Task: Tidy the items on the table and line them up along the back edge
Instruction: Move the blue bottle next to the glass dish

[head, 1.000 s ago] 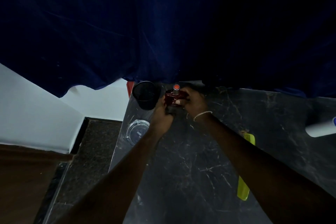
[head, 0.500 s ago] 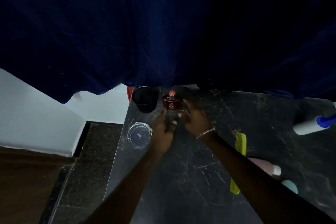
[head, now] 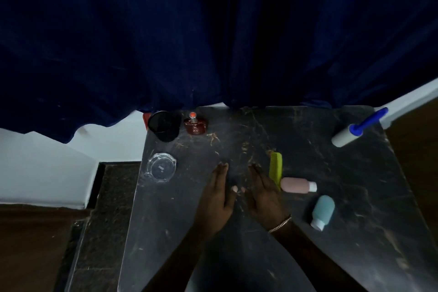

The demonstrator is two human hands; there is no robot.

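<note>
Both hands have drawn back from the red perfume bottle [head: 195, 125], which now stands alone at the back edge of the dark marble table [head: 237, 256], just right of a black cup [head: 164, 125]. The two items sit side by side beneath a dark blue curtain [head: 213, 31] that hangs over the table's rear.

The middle of the tabletop is bare, from the back edge down to the hands. The left edge drops off to a dark floor beside a white wall.

The left hand [head: 218, 199] and right hand [head: 264, 194] hover low over the centre of the table, near each other, palms down, fingers stretched forward and loosely spread. Neither holds anything. A thin bracelet [head: 279, 223] circles the right wrist.

A clear glass ashtray [head: 161, 167] lies near the left edge, left of the left hand. A yellow-green comb [head: 276, 167] lies just beside the right hand, partly behind it. A pink bottle [head: 298, 185] lies on its side right of the comb, and a teal bottle [head: 322, 211] lies nearer the viewer. A lint roller [head: 348, 134] with a blue handle lies at the far right corner.
</note>
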